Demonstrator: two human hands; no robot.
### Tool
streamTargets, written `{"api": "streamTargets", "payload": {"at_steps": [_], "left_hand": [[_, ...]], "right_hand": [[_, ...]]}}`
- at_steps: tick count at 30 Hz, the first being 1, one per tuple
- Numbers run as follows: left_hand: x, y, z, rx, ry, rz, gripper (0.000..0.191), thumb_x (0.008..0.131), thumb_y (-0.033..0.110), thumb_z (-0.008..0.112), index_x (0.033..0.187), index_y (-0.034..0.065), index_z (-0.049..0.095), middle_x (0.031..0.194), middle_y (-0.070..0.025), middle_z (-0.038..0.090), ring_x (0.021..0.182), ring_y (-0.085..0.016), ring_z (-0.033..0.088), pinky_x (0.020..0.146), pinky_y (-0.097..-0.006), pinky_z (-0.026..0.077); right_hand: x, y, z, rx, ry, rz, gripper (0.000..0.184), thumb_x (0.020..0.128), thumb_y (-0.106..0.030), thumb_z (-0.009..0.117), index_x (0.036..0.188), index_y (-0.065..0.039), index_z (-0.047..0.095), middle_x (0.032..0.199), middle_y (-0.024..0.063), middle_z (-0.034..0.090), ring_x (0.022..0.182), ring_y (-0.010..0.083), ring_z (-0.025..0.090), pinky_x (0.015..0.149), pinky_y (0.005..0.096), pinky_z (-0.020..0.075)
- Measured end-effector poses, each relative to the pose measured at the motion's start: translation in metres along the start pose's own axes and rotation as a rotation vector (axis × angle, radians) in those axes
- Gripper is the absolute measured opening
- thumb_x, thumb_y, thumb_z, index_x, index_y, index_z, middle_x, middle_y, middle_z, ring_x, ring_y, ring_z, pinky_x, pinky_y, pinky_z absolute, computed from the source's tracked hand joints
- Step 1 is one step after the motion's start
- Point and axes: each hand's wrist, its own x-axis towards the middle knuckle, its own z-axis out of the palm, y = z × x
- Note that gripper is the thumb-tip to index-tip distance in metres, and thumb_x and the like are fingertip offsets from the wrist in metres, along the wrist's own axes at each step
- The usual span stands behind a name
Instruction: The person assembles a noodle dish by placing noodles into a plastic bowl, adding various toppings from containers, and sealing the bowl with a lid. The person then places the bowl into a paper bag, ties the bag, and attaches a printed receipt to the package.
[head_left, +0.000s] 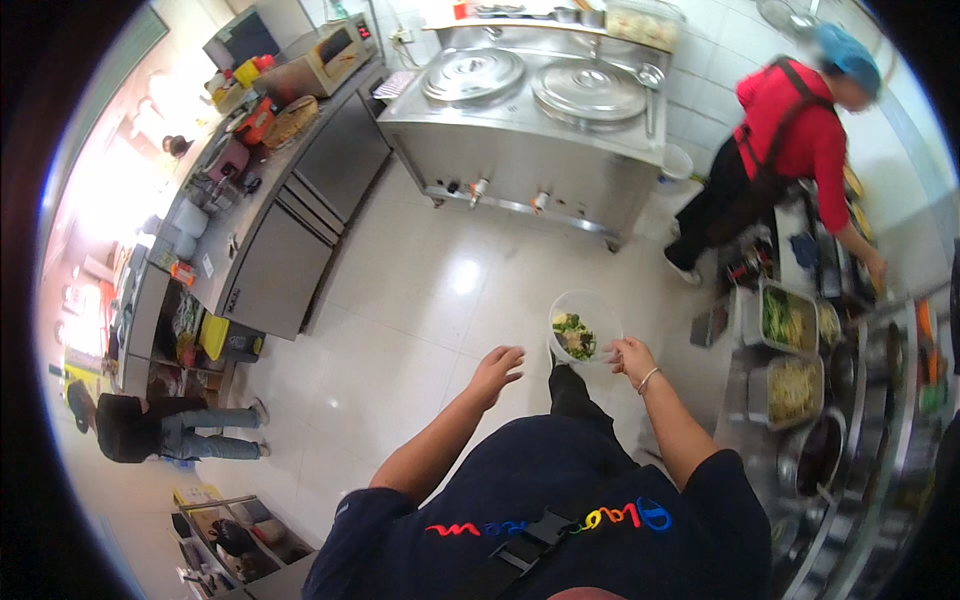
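Note:
A round translucent plastic bowl (559, 306) hangs above the floor in front of me. Chopped greens and paler food (575, 339) lie in it, bunched toward its left side. My right hand (632, 360), with a bracelet at the wrist, grips the bowl's lower right rim between thumb and fingers. To the left of the bowl, my left hand (498, 373) is held out in the air, fingers apart, with nothing in it. It does not touch the bowl.
Ahead stands a steel cooking station (525, 142) with two lidded pots. A co-worker in red (802, 142) reaches over the right counter, which bears metal food pans (795, 391). Another person (127, 427) stands at left, near a cluttered steel counter (274, 255).

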Motion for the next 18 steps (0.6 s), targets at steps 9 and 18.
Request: {"api": "streamTargets", "payload": {"at_steps": [9, 18], "left_hand": [[0.048, -0.019, -0.187, 0.120, 0.741, -0.214, 0.032, 0.089, 0.027, 0.066, 0.103, -0.0015, 0.063, 0.088, -0.0110, 0.065, 0.079, -0.020, 0.063, 0.064, -0.0323, 0.053], [0.002, -0.071, -0.259, 0.781, 0.546, -0.451, 0.037, 0.088, 0.031, 0.063, 0.095, -0.0054, 0.067, 0.078, -0.0174, 0.068, 0.071, -0.024, 0.069, 0.063, -0.0397, 0.055]], "right_hand": [[0.325, -0.218, 0.110, 0.028, 0.006, -0.017, 0.016, 0.096, -0.021, 0.056, 0.099, -0.006, 0.054, 0.090, 0.0052, 0.060, 0.075, 0.0184, 0.067, 0.050, 0.0305, 0.0429], [0.565, -0.380, 0.233, 0.095, 0.167, -0.062, 0.023, 0.098, -0.028, 0.054, 0.101, -0.005, 0.055, 0.090, 0.0049, 0.059, 0.073, 0.0175, 0.066, 0.046, 0.0309, 0.0430]]}}
